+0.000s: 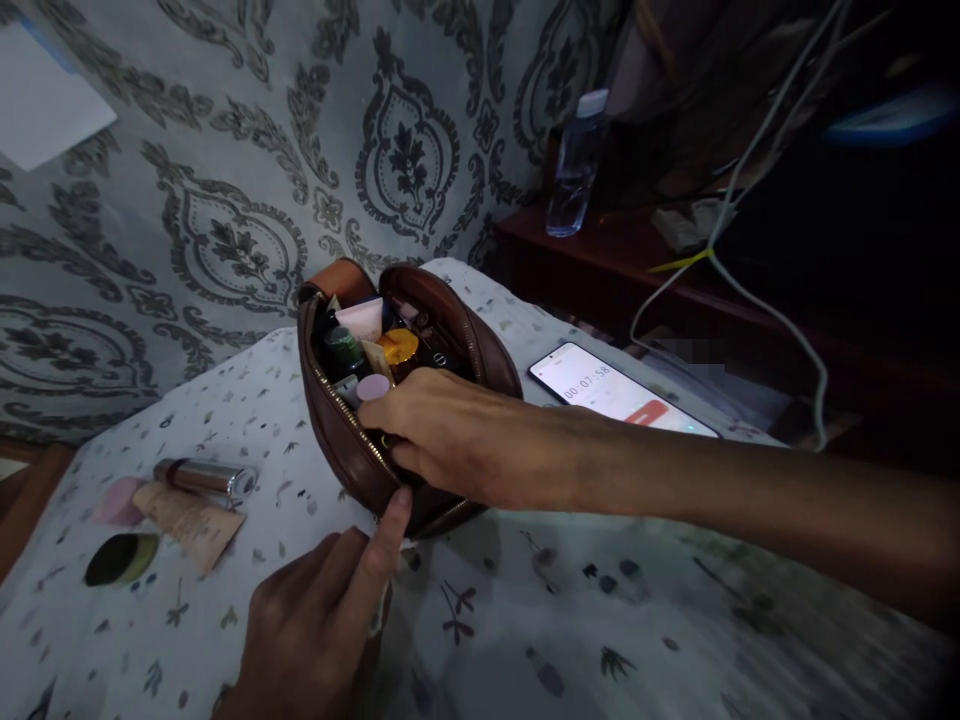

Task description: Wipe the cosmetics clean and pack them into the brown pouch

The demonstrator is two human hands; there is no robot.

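Observation:
A brown cosmetic bag (345, 440) lies unzipped on the patterned cloth, packed with small toiletries. My right hand (450, 430) reaches into it from the right, fingers curled down; their tips and whatever they hold are hidden inside. Close by my right fingers are a round lilac cap (373, 387), an amber-yellow lid (400, 346), a dark green-capped jar (343, 347) and a pale pink tube (361, 319). My left hand (322, 610) is at the bag's near end, its index finger laid on the rim and the other fingers curled.
On the left of the cloth lie a silver tube (206, 477), a beige squeeze tube (191, 520), a pink sponge-like piece (118, 500) and a dark-lidded jar (121, 558). A phone (600, 385) running a timer lies right of the bag. A water bottle (577, 165) and white cables (772, 295) are beyond.

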